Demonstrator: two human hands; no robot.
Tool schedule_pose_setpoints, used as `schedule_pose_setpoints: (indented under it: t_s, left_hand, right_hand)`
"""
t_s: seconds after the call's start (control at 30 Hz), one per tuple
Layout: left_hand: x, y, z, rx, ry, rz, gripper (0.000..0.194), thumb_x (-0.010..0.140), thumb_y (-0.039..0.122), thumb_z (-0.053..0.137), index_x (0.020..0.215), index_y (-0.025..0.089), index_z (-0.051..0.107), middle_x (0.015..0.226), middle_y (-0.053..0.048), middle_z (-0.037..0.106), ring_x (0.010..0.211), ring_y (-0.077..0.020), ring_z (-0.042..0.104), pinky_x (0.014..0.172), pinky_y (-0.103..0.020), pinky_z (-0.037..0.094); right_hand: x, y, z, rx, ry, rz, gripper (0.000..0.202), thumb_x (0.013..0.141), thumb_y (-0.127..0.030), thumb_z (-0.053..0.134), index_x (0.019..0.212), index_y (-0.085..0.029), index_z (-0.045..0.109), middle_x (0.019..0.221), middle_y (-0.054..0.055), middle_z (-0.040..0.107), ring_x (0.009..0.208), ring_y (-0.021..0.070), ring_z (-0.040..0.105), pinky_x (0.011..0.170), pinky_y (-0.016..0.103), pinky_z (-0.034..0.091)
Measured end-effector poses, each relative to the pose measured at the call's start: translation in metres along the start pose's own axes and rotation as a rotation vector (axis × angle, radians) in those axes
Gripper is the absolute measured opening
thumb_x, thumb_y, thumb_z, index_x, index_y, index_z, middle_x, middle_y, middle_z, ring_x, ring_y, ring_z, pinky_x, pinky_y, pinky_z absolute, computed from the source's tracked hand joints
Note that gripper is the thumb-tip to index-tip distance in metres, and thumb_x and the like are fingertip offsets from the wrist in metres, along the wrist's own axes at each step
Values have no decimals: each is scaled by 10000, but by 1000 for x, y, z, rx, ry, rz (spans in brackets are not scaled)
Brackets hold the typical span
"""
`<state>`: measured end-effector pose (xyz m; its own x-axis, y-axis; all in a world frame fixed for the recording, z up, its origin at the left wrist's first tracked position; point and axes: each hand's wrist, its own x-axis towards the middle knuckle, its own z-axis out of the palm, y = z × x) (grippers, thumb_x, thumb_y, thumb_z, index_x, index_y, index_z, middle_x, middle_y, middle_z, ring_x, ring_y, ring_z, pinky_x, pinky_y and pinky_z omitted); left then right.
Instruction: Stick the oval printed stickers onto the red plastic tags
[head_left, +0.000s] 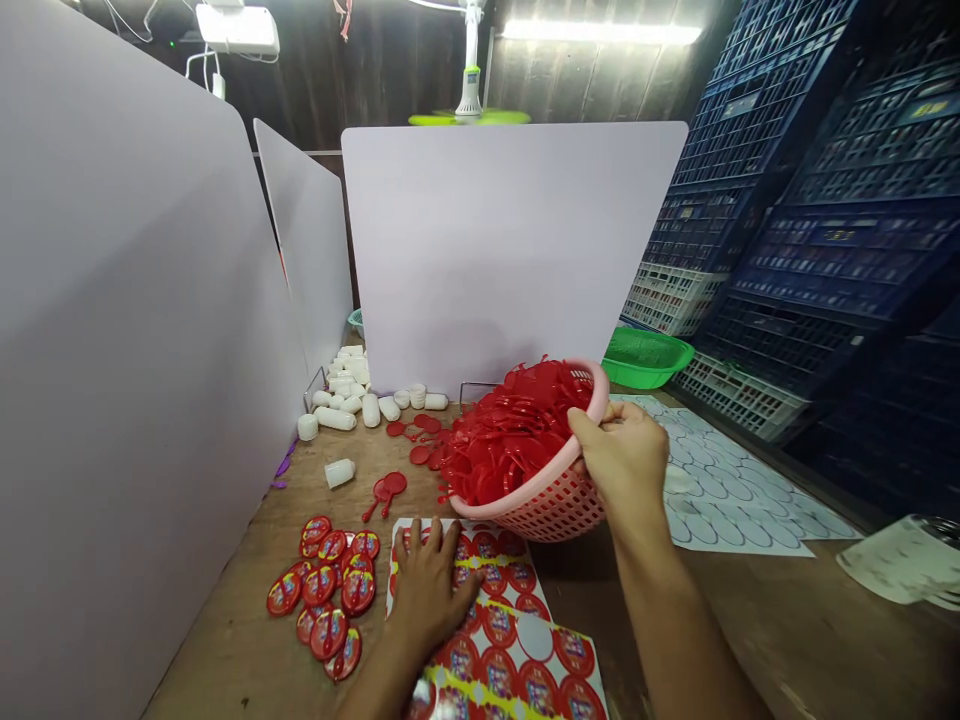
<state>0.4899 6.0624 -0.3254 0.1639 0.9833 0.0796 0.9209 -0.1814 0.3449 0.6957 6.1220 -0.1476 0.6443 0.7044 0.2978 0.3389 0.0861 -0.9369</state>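
My right hand [626,455] grips the rim of a pink plastic basket [551,505], thumb over the edge, and the basket leans toward the left. Red plastic pieces with round flat heads and short handles [510,430] heap up inside it. A few more red pieces [390,485] lie on the table by its left side. My left hand [427,580] rests flat with fingers spread on sheets of round red stickers [499,625]; one sticker is gone from the front sheet. Left of that hand lies a loose pile of red discs with printed labels [330,590].
White plastic containers [345,390] pile up at the back left, with one small white cup [340,473] nearer. Upright white panels [510,250] enclose the left and back. At right lie a sheet with empty sticker outlines [735,480], a green basin [645,358] and stacked blue crates [832,240].
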Motion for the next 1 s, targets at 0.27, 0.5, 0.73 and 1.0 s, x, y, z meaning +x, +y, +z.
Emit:
schedule_pose_setpoints:
  t_s: [0.27,0.5,0.73,1.0]
  left_hand:
    - [-12,1,3,-29,-4,15,701,841,671,385,1419,278,428,1466,-99,452,1382,-406,271,1119,-610,72]
    - [-14,1,4,-35,4,26,693,834,662,407,1408,277,442,1448,-102,468,1374,-410,284,1119,-613,58]
    - [-14,2,4,-24,22,36,668,838,657,403,1387,281,467,1429,-91,483,1350,-402,312,1113,-619,92]
    - [-13,0,7,-13,8,33,637,845,608,432,1386,274,466,1413,-92,494,1347,-402,305,1112,-624,84]
  right_hand:
    - [-15,-10,18,-183,54,-217,170,611,-286,626,599,-235,464,563,-6,569,529,175,480,569,304,341]
    - [-22,-6,29,-234,68,-282,181,637,-302,614,628,-246,442,547,-15,549,516,182,454,554,293,294]
    - [-24,-4,31,-289,97,-340,161,664,-310,578,656,-249,430,540,-12,562,496,184,469,550,290,286]
    - [-35,3,28,-369,63,-429,127,706,-305,557,694,-238,448,519,-30,559,464,166,499,527,268,294]
